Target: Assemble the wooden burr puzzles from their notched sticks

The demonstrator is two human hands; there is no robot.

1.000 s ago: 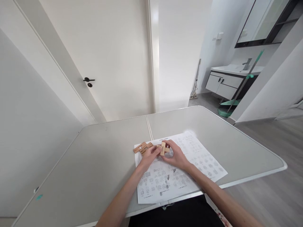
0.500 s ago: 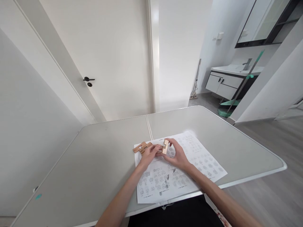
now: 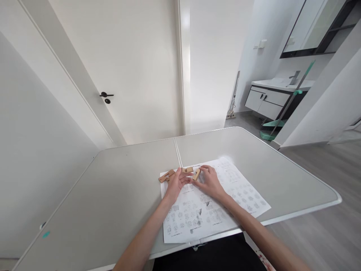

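My right hand (image 3: 211,183) pinches a small pale notched wooden block (image 3: 196,174) between thumb and fingers, just above the printed sheet. My left hand (image 3: 175,185) is curled around a second notched wooden piece (image 3: 188,170), which shows between its thumb and index finger; part of it is hidden. The two pieces are close together but apart. Beside my left hand, a flat brown wooden piece with a slot (image 3: 166,175) lies over the sheet's upper left corner. Another flat piece there is mostly covered by the left hand.
A large paper sheet (image 3: 231,201) printed with small grey figures lies under both hands. It rests on a light grey folding table (image 3: 121,188) with a centre seam and metal rim. Beyond are a closed door (image 3: 141,67), a washbasin cabinet (image 3: 265,99) and a green dustpan (image 3: 267,135).
The wooden pieces, close against each other before, have come apart. My left hand has turned with its piece up and left; the right hand's block has tilted and dropped slightly.
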